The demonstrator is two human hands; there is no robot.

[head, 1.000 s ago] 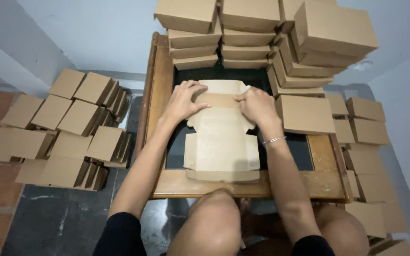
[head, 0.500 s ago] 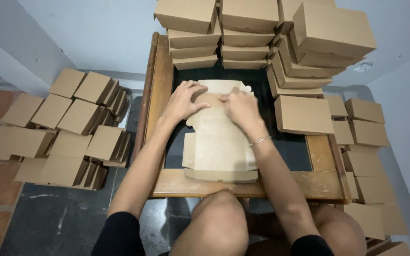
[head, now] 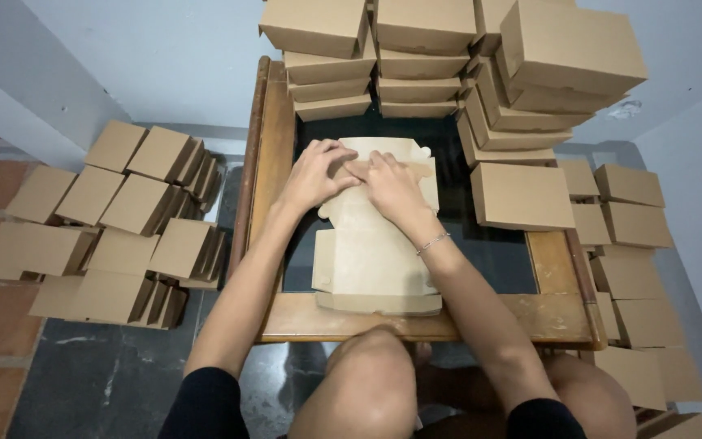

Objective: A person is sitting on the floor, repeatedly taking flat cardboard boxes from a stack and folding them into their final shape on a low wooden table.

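Two hands (head: 355,180), one flat carton blank (head: 371,260)

One head-worn view, steeply downward and close over a small wooden table (head: 286,317) and floor.

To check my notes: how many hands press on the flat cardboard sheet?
2. The left hand on the far-left part of the cardboard sheet; the right hand beside it, at the far middle. None seems hidden.
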